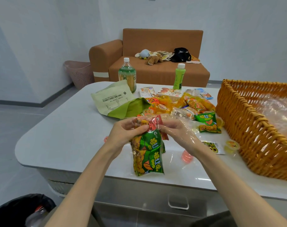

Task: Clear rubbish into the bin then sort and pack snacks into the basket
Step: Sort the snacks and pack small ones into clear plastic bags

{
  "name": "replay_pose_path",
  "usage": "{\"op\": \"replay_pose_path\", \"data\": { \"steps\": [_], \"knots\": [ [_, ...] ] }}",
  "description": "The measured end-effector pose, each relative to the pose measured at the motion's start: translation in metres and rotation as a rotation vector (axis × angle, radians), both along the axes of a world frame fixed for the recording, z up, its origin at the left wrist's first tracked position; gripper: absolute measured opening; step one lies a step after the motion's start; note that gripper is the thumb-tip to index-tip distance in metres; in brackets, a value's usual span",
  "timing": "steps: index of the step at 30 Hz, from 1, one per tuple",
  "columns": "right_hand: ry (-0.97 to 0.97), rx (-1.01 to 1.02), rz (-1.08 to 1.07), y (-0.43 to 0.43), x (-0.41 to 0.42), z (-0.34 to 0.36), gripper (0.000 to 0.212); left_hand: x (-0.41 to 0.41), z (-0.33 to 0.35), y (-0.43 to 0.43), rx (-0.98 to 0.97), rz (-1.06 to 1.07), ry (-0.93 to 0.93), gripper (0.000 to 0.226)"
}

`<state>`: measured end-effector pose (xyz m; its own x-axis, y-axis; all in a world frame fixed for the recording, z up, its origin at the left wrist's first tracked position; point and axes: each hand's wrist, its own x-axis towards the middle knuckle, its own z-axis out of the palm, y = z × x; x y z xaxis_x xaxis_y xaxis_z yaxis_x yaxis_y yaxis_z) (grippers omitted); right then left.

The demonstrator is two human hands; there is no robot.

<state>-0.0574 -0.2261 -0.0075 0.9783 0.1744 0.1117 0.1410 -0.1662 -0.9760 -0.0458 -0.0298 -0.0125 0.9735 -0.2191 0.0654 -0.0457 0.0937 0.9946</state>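
Head view: L hand (125, 134) & R hand (178, 134), fingers curled, both pinch top of clear bag of green snack packs (147, 158) over white table (65, 136); wicker basket (237, 123) at right.

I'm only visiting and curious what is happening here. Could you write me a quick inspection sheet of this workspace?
Surface: white table, glossy, snacks spread across it.
Job's things: green snack bag held by its top; wicker basket at right, clear plastic inside; black-lined bin lower left; snack pile.
Clutter: pale green pouch, large bottle, green bottle, jelly cup.
Hands: left hand and right hand both pinch the bag's top.
Cables: nothing seen.
Surroundings: brown sofa with soft toys, pink plastic basket beside it.
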Motion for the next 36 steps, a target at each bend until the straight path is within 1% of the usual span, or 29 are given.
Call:
{"op": "replay_pose_path", "data": {
  "steps": [3, 8, 10, 12, 16, 17, 18, 20, 21, 24, 27, 29, 31, 33, 34, 36],
  "knots": [
    [-0.027, 0.083, -0.010, 0.002, 0.001, -0.003, 0.023, -0.003, 0.001, -0.003, -0.039, -0.024, -0.023, 0.044],
    [0.102, 0.299, -0.033, 0.006, 0.003, -0.004, 0.038, -0.006, 0.004, -0.007, -0.065, -0.041, -0.002, 0.043],
    [0.115, 0.337, -0.044, 0.009, 0.002, -0.006, 0.034, -0.007, 0.005, -0.007, -0.054, -0.032, -0.003, 0.039],
    [0.095, 0.304, -0.029, 0.011, 0.000, -0.006, 0.030, -0.008, 0.003, -0.006, -0.029, -0.040, -0.017, 0.042],
    [0.062, 0.096, 0.032, 0.013, -0.006, 0.000, 0.016, -0.010, -0.003, -0.007, 0.059, -0.066, -0.042, 0.049],
    [0.059, 0.058, 0.043, 0.013, -0.008, -0.001, 0.015, -0.010, -0.003, -0.007, 0.069, -0.065, -0.036, 0.051],
    [0.061, 0.042, 0.057, 0.014, -0.009, -0.003, 0.019, -0.010, -0.002, -0.007, 0.080, -0.070, -0.027, 0.052],
    [0.076, 0.116, 0.064, 0.017, -0.010, -0.006, 0.032, -0.008, -0.001, -0.006, 0.055, -0.090, -0.006, 0.052],
    [0.086, 0.182, 0.046, 0.018, -0.010, -0.007, 0.032, -0.009, 0.001, -0.006, 0.031, -0.094, 0.005, 0.053],
    [0.098, 0.357, 0.002, 0.021, -0.009, -0.002, 0.015, -0.008, 0.006, -0.004, 0.005, -0.086, 0.004, 0.059],
    [0.130, 0.505, -0.029, 0.020, -0.007, 0.000, 0.017, -0.008, 0.003, -0.003, -0.011, -0.107, 0.073, 0.062],
    [0.182, 0.574, -0.035, 0.021, -0.007, 0.000, 0.017, -0.010, -0.003, -0.007, 0.063, -0.116, 0.089, 0.058],
    [0.248, 0.598, -0.043, 0.023, -0.007, -0.002, 0.016, -0.012, -0.007, -0.011, 0.119, -0.110, 0.079, 0.049],
    [0.296, 0.606, -0.049, 0.022, -0.006, -0.003, 0.014, -0.011, -0.008, -0.010, 0.116, -0.122, 0.097, 0.044],
    [0.301, 0.596, -0.038, 0.021, -0.004, -0.002, 0.014, -0.009, -0.007, -0.009, 0.112, -0.135, 0.111, 0.044],
    [0.277, 0.513, 0.012, 0.016, -0.003, 0.003, 0.016, -0.008, -0.005, -0.007, 0.084, -0.142, 0.149, 0.045]
  ]
}}
